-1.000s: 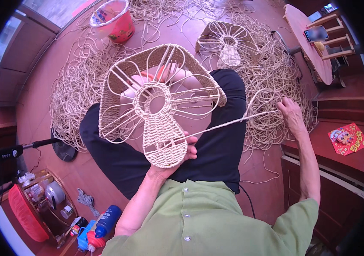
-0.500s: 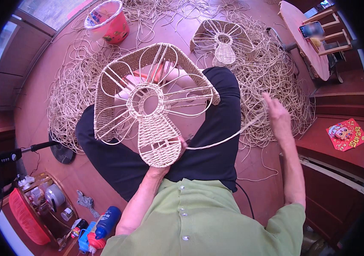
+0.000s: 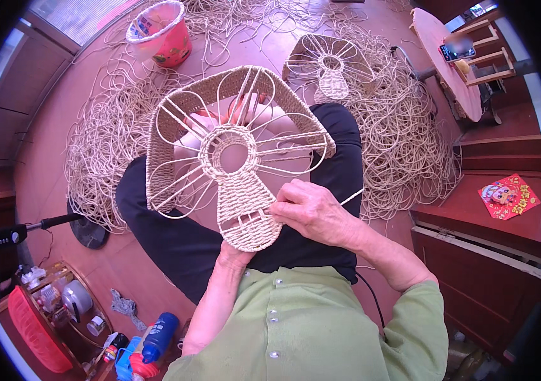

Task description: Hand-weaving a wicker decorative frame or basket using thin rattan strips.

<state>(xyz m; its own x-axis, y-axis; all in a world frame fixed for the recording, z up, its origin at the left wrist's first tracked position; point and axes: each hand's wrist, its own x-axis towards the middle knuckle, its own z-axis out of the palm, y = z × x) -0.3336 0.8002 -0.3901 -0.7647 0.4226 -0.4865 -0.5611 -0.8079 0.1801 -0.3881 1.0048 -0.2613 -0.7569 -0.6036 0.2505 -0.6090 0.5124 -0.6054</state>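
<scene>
A woven piece of pale cord (image 3: pixel 249 190) rests across my lap. It has a curved woven wall, looped spokes, a ring in the middle and a paddle-shaped panel with a few gaps crossed by short cords. My left hand (image 3: pixel 237 255) grips the panel's rounded end from below, its fingers mostly hidden behind the weave. At the panel's right edge, by the gaps, my right hand (image 3: pixel 305 206) pinches a cord (image 3: pixel 353 197), whose length sticks out to the right past the hand. The exact spot between my fingertips is covered.
Heaps of loose cord (image 3: pixel 404 143) lie on both sides. Beyond my knees stand a similar woven piece (image 3: pixel 333 76) and a red bin (image 3: pixel 172 47). A wooden table (image 3: pixel 439 54) is at far right. A blue bottle (image 3: pixel 159 336) and a shelf of small items (image 3: pixel 77 298) are at lower left.
My right hand has come in from the far right, where it was drawing the cord out, to the panel's right edge. The woven piece has shifted slightly right.
</scene>
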